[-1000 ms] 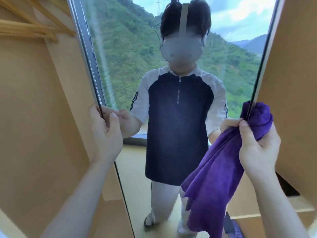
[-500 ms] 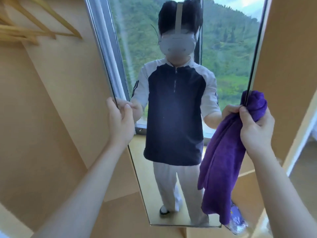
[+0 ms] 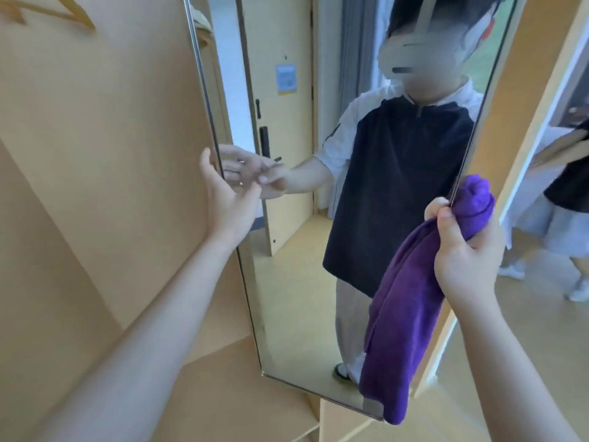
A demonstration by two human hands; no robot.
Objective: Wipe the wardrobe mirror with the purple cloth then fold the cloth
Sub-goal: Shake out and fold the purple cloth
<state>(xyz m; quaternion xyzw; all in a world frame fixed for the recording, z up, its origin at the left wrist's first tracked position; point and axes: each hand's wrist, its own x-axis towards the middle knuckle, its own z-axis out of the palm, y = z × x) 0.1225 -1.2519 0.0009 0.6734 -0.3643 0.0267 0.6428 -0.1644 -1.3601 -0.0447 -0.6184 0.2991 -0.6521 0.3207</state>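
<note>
The left hand (image 3: pixel 228 199) has let go of the mirror (image 3: pixel 299 250). A moment ago its fingers were hooked round the mirror's left edge; now they are loose and spread, just beside that edge. Whether a fingertip touches the frame cannot be told. The mirror has also swung, so it shows a room and a door where it showed green hills before.

The right hand (image 3: pixel 463 250) still holds the mirror's right edge with the purple cloth (image 3: pixel 411 314) bunched in its fist. The top of the cloth wraps over that edge, and the rest hangs down in front of the glass to the mirror's bottom right corner.

This probably means the mirror is now turned the way the person wants, and only one hand keeps it in place. No wiping has started, and the cloth is not folded.

To the left of the mirror is a bare wooden wardrobe wall (image 3: pixel 105 129), so that side has room. The whole glass is open to wipe. The mirror's edges are thin metal, so fingers should be careful there. To the right of the mirror another person (image 3: pixel 564 199) stands well apart.
</note>
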